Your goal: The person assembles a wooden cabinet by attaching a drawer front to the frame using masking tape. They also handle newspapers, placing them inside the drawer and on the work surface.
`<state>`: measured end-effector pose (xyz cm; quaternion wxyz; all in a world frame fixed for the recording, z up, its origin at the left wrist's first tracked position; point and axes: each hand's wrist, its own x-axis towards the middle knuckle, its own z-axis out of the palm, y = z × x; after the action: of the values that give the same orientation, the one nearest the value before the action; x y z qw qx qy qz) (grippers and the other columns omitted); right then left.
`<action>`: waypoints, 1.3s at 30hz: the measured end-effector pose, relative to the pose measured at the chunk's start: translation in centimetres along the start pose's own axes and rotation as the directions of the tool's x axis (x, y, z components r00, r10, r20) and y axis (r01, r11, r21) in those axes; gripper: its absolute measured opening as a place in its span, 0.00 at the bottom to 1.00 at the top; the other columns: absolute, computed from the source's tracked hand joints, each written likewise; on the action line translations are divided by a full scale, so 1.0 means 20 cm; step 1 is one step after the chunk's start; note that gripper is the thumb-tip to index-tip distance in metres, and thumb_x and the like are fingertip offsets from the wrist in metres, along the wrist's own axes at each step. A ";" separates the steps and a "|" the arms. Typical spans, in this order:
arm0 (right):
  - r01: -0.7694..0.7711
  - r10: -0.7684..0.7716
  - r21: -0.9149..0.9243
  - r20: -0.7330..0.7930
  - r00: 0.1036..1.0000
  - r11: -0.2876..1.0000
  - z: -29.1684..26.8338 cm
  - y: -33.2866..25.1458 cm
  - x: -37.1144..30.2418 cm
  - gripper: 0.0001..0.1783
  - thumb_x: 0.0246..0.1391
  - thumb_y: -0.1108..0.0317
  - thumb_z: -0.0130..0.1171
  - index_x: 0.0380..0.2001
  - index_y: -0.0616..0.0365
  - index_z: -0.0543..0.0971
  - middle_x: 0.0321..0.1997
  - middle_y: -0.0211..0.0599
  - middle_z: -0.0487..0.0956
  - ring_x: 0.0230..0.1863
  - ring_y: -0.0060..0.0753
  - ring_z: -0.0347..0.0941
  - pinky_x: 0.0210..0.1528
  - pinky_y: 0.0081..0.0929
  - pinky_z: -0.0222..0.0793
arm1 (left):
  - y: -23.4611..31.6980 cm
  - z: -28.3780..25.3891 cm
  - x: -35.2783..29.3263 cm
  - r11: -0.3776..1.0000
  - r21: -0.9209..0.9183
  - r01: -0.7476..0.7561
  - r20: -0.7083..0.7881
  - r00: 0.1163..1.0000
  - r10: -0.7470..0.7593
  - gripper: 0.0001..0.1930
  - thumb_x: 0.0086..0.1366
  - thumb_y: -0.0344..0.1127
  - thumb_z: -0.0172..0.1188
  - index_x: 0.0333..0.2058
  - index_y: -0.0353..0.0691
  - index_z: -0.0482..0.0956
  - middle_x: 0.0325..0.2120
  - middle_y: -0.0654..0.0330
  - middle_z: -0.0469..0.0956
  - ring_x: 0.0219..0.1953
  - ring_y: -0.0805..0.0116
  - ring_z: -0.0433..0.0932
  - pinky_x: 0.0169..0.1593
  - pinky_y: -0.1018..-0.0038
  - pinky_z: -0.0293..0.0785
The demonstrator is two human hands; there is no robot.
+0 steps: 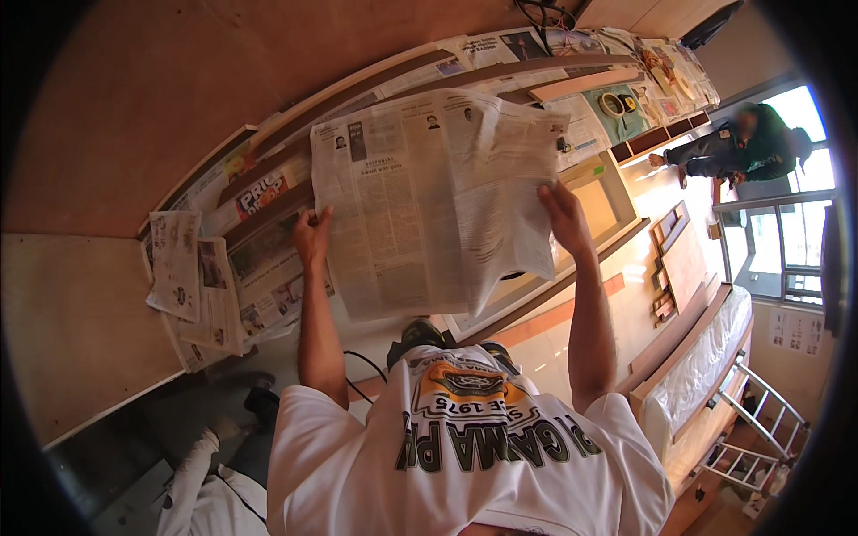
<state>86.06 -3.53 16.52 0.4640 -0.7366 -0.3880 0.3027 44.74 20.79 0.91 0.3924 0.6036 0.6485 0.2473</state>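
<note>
A large newspaper sheet (393, 196) is spread out in front of me, held up by its two sides. My left hand (313, 236) pinches its left edge, while my right hand (565, 219) grips the right edge, where the paper is creased and hangs in folds. Beneath and beyond it, long brown wooden strips (536, 67) lie on a bench covered with more newspaper (277, 290). Right of the sheet is a pale wooden frame (617, 201), partly hidden. A roll of tape (613, 104) sits on a green patch farther back.
Loose newspapers (174, 268) hang over the bench's left end. A person in dark green (760, 147) is at the far right; another in white (219, 500) is at lower left. A plastic-wrapped panel (706, 357) and a metal ladder (760, 420) stand at right.
</note>
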 end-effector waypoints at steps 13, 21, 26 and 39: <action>0.487 -0.492 0.178 0.579 0.651 0.855 0.92 -0.38 0.03 0.35 0.66 0.51 0.61 0.70 0.54 0.68 0.65 0.55 0.76 0.57 0.52 0.79 0.55 0.44 0.78 | -0.06 0.01 -0.08 0.831 -0.542 0.127 0.210 0.978 -0.013 0.30 0.74 0.55 0.55 0.61 0.33 0.72 0.55 0.48 0.77 0.55 0.58 0.76 0.59 0.64 0.69; -0.070 -0.003 -0.453 -0.158 0.987 0.889 0.80 0.47 -0.10 0.35 0.53 0.58 0.70 0.60 0.60 0.69 0.53 0.61 0.75 0.56 0.64 0.70 0.57 0.51 0.67 | -0.07 -0.05 -0.18 0.699 -0.691 0.184 0.201 0.978 -0.059 0.40 0.72 0.56 0.60 0.71 0.38 0.57 0.63 0.48 0.71 0.59 0.60 0.75 0.60 0.63 0.71; -0.162 0.127 -0.340 -0.125 0.984 0.926 0.82 0.66 -0.17 0.32 0.52 0.53 0.71 0.52 0.63 0.73 0.45 0.58 0.79 0.50 0.60 0.75 0.51 0.47 0.70 | 0.01 0.03 -0.18 0.851 -0.514 0.106 0.140 0.989 -0.038 0.34 0.68 0.41 0.68 0.66 0.32 0.64 0.55 0.50 0.79 0.53 0.62 0.79 0.55 0.67 0.74; -0.116 0.122 -0.048 0.149 0.981 0.992 0.50 0.28 -0.04 0.22 0.63 0.54 0.60 0.52 0.60 0.79 0.32 0.47 0.85 0.33 0.33 0.81 0.40 0.32 0.74 | 0.04 -0.15 -0.47 0.714 -0.670 0.203 0.218 0.973 -0.072 0.17 0.69 0.32 0.66 0.53 0.34 0.76 0.47 0.59 0.82 0.46 0.71 0.80 0.51 0.71 0.77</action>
<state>79.18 -1.13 7.53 0.3999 -0.7423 -0.3830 0.3773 42.49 12.14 5.23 0.6610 0.3843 0.5164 0.3857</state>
